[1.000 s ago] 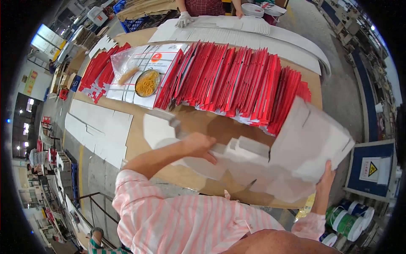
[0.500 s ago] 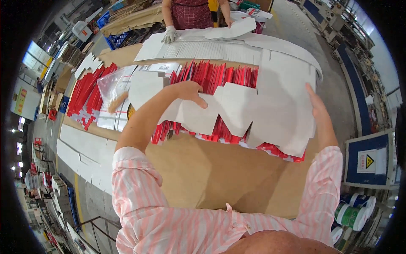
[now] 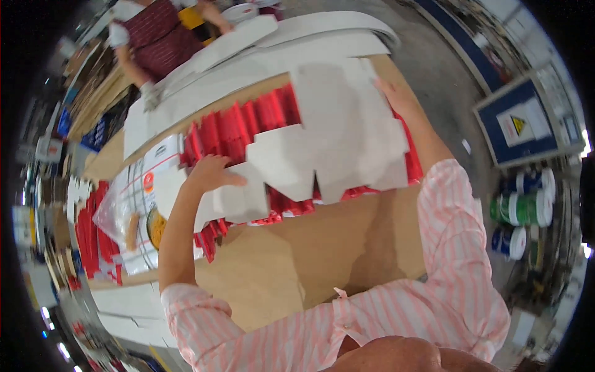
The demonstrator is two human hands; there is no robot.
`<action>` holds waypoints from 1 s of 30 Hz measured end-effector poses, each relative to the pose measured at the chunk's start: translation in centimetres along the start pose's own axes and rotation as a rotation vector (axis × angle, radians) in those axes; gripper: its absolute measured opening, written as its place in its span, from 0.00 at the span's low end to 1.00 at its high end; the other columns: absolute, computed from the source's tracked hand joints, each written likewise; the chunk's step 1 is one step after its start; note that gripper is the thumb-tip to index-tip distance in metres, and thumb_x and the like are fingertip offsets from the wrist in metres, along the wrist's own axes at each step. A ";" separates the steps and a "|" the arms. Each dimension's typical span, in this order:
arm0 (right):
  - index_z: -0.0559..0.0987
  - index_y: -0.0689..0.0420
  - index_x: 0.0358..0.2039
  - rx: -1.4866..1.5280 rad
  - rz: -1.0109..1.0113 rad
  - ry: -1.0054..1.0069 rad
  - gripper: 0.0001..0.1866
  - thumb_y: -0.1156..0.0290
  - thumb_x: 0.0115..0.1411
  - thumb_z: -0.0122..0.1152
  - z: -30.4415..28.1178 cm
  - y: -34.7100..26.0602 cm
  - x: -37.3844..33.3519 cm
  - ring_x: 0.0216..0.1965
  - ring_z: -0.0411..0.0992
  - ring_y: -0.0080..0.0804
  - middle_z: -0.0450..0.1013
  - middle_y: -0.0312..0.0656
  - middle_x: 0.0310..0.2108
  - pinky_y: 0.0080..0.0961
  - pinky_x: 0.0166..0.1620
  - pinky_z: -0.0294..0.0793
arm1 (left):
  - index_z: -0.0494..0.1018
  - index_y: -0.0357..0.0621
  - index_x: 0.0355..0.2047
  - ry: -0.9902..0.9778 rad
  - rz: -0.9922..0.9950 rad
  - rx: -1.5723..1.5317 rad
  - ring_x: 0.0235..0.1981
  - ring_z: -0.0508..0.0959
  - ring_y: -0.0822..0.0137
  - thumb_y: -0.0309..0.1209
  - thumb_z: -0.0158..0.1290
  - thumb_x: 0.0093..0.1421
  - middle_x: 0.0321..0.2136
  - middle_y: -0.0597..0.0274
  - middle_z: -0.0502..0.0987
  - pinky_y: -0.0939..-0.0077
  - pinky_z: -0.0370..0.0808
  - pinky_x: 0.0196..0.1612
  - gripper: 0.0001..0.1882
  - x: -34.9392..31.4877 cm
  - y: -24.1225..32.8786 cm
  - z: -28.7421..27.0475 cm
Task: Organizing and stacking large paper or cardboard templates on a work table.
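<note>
A large white die-cut cardboard blank [image 3: 344,118] lies flat over a long row of red folded cartons [image 3: 235,130], which stick out beyond its far and near edges. My left hand [image 3: 212,174] rests at the left part of the row. Its thumb is spread away over a white cardboard flap [image 3: 238,201], and its fingers reach toward the red cartons. At the blank's right end, my right hand [image 3: 400,99] lies along the edge with fingers stretched out. Red cartons show just below that hand. Both hands are open; some fingertips are hard to make out.
A co-worker in a dark red apron [image 3: 162,37] stands across the table, with a gloved hand [image 3: 150,96] by long white cardboard sheets [image 3: 266,56]. Left are a clear plastic bag [image 3: 118,204], a tape roll [image 3: 156,228] and more red cartons [image 3: 93,232]. Buckets [image 3: 524,208] stand at right.
The whole view has turned and shifted, so the table appears tilted. My right hand now lies against the right end of the row. My left hand stays over the left part.
</note>
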State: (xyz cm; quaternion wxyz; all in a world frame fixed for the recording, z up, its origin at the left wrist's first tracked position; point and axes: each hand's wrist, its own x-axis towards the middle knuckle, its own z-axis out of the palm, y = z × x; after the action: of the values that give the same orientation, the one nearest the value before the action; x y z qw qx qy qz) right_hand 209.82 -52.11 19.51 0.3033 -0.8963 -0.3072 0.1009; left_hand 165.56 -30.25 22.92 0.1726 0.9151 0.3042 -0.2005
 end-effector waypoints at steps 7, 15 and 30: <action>0.77 0.60 0.35 -0.016 0.074 -0.044 0.24 0.50 0.54 0.51 -6.6 6.5 -11.1 0.36 0.73 0.40 0.75 0.48 0.33 0.34 0.40 0.69 | 0.66 0.35 0.46 0.680 0.260 -0.101 0.47 0.67 0.51 0.43 0.50 0.53 0.43 0.49 0.71 0.57 0.60 0.51 0.27 -2.4 4.2 3.3; 0.79 0.60 0.31 0.151 0.054 0.052 0.16 0.60 0.49 0.58 -2.7 6.1 -13.6 0.29 0.74 0.36 0.76 0.46 0.28 0.30 0.34 0.70 | 0.69 0.39 0.41 0.933 0.149 0.044 0.40 0.69 0.55 0.41 0.47 0.56 0.36 0.53 0.72 0.59 0.61 0.47 0.20 -0.4 4.9 7.9; 0.77 0.56 0.32 0.626 0.411 -0.137 0.11 0.67 0.47 0.62 -4.1 6.1 -12.7 0.30 0.70 0.25 0.73 0.35 0.29 0.24 0.33 0.69 | 0.69 0.41 0.41 0.958 0.129 0.075 0.41 0.69 0.56 0.42 0.47 0.55 0.36 0.56 0.72 0.59 0.60 0.49 0.19 -0.1 5.2 8.7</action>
State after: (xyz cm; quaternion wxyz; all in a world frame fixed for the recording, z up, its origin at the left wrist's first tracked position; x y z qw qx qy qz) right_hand 204.23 -65.72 19.03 0.5147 -0.7944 -0.0950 0.3081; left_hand 166.44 -38.01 16.43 -0.0081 0.9271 0.2848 0.2435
